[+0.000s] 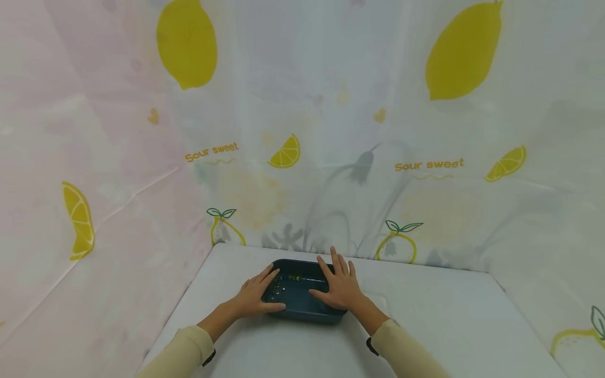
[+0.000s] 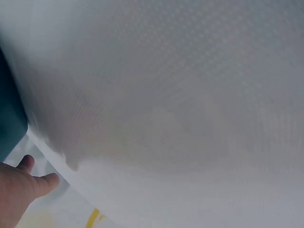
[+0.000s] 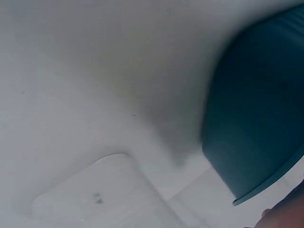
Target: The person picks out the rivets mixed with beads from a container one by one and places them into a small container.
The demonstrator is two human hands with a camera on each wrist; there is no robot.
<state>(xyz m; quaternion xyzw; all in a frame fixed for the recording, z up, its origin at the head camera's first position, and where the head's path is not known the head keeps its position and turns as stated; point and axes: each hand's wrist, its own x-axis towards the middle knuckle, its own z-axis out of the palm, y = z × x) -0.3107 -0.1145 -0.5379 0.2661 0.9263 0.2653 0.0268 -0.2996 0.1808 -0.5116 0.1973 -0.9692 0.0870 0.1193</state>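
Note:
A dark teal rectangular tray (image 1: 302,302) stands on the white table in the head view. Small round pieces, like beads (image 1: 278,287), lie in its left part, and a thin row of small yellowish and pale bits runs along its far inner wall. My left hand (image 1: 251,300) lies at the left end, thumb stretched along the near rim and fingers toward the far left corner. At the right end, my right hand (image 1: 341,287) has its fingers spread over the rim. The left wrist view catches only some extended fingers (image 2: 45,184) beside the tray's side (image 2: 8,111).
A translucent, round-cornered flat piece (image 3: 109,194) lies on the table just right of the tray. White table surface (image 1: 439,320) extends right and toward me. Behind stands a lemon-printed curtain (image 1: 326,121), which continues along the left side.

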